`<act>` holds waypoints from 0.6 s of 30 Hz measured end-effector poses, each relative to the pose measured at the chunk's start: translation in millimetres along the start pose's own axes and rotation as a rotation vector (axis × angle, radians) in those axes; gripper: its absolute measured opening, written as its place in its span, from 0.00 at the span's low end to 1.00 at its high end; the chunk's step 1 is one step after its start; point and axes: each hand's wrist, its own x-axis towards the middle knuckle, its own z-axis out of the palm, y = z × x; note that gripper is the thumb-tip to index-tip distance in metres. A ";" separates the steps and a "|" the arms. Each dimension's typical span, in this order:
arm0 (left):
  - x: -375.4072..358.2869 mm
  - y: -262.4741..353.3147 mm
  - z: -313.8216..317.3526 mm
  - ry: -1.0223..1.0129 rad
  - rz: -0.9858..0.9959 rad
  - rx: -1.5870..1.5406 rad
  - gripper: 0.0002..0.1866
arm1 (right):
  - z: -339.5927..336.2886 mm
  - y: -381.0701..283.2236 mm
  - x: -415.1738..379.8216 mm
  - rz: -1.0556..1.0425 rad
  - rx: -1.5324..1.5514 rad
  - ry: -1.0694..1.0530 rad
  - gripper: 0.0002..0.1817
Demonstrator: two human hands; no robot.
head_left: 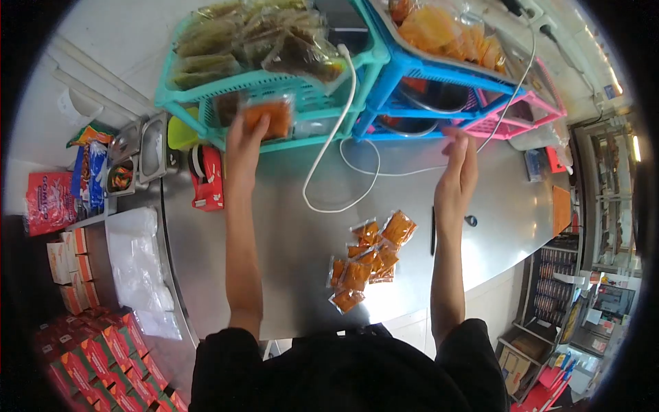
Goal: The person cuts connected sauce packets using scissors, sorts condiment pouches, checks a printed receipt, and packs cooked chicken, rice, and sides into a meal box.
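Observation:
My left hand is closed on the edge of a clear sachet of orange-red sauce, at the front of the lower tier of a turquoise plastic rack. My right hand is raised over the steel table, its fingers stretched out and nothing visible in it. It is nearest to the blue rack and the pink rack. A loose pile of orange sachets lies on the table between my forearms.
A white cable loops across the table before the racks. A red tape dispenser stands left of my left forearm. Steel containers and a stack of clear plastic bags are further left. Red-green boxes fill the lower left.

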 end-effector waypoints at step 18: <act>176.7 -79.6 76.6 0.128 0.015 0.891 0.27 | -40.7 156.6 -102.8 0.487 -0.173 -0.009 0.15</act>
